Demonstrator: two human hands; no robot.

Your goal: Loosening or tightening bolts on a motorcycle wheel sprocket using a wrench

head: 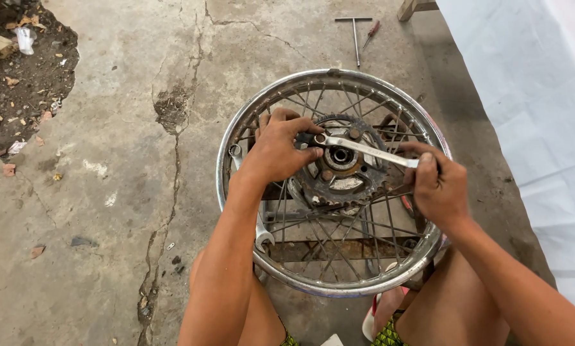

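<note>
While flat on the concrete (108, 96) between the knees, spoked wheel (331, 182) lying sprocket (342, 170) up for easy reach. Left hand (281, 148) clamped over sprocket edge, steadying against turning. Right hand (438, 182) closed on spanner (366, 150) at its far end for leverage, ring end seated on a sprocket nut, apparently. Second spanner (260, 224) under spokes; T-wrench (355, 37) and screwdriver (371, 32) well apart beyond rim.

A single head-worn camera looks steeply down from above the person's lap, close over a spoked wheel (331, 186) lying flat on the cracked concrete floor (121, 192); the view faces forward and away from the body, with both forearms entering from the bottom edge
</note>
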